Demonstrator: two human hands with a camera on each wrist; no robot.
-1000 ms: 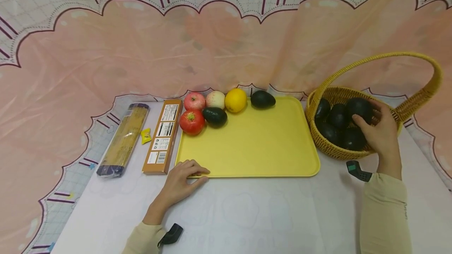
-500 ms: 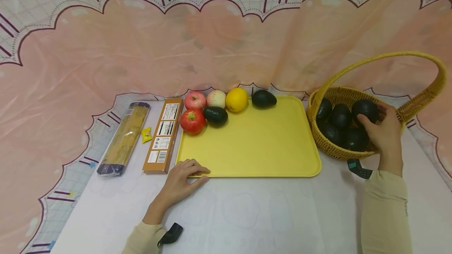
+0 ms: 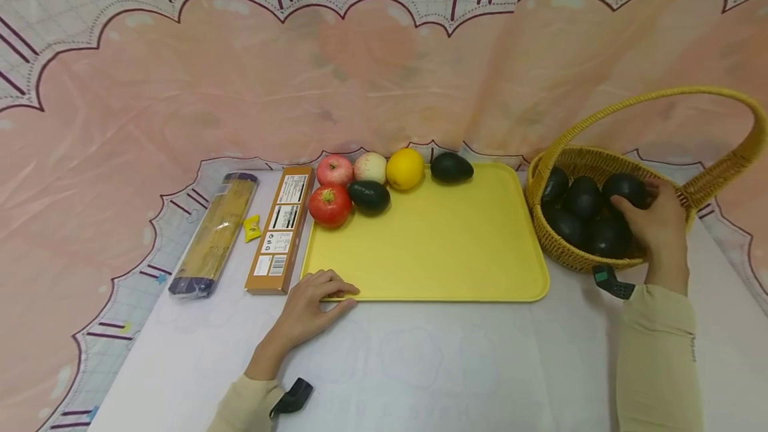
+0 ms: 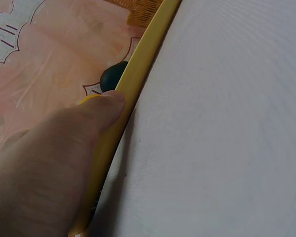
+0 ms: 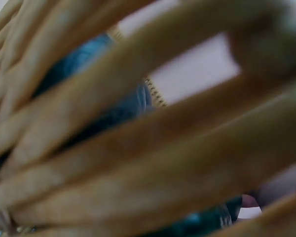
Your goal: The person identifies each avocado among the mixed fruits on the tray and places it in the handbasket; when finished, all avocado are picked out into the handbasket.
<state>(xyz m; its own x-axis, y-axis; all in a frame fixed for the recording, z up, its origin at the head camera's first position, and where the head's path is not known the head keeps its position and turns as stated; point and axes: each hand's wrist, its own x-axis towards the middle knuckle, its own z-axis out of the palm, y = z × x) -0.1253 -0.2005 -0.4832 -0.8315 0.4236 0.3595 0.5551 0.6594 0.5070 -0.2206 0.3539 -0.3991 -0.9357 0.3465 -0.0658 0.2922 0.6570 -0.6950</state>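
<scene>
Several dark avocados lie in a yellow wicker basket (image 3: pixel 555 245) at the right of the table. My right hand (image 3: pixel 657 222) reaches into the basket and grips the back-right avocado (image 3: pixel 624 190), thumb on its near side, fingers behind it. In the right wrist view, basket weave largely hides the hand. My left hand (image 3: pixel 312 305) holds the near-left rim of a yellow tray (image 3: pixel 444 239), fingers over the inside, thumb (image 4: pixel 108 106) against the outer edge. On the tray are a red pomegranate (image 3: pixel 330 205), two avocados, an orange (image 3: pixel 405 169), a pink apple (image 3: pixel 334 171) and a pale round fruit (image 3: pixel 369 168).
Left of the tray lie an orange-brown box (image 3: pixel 280 232), a small yellow wrapped sweet (image 3: pixel 251 227) and a flat clear-wrapped pack (image 3: pixel 215 235). The basket's tall handle (image 3: pixel 654 93) arches above the right hand. A patterned cloth (image 3: pixel 384 85) hangs behind the table.
The view has shifted slightly. My right hand, with the avocado, has moved a little to the right and lower within the basket. The left hand stays at the tray rim.
</scene>
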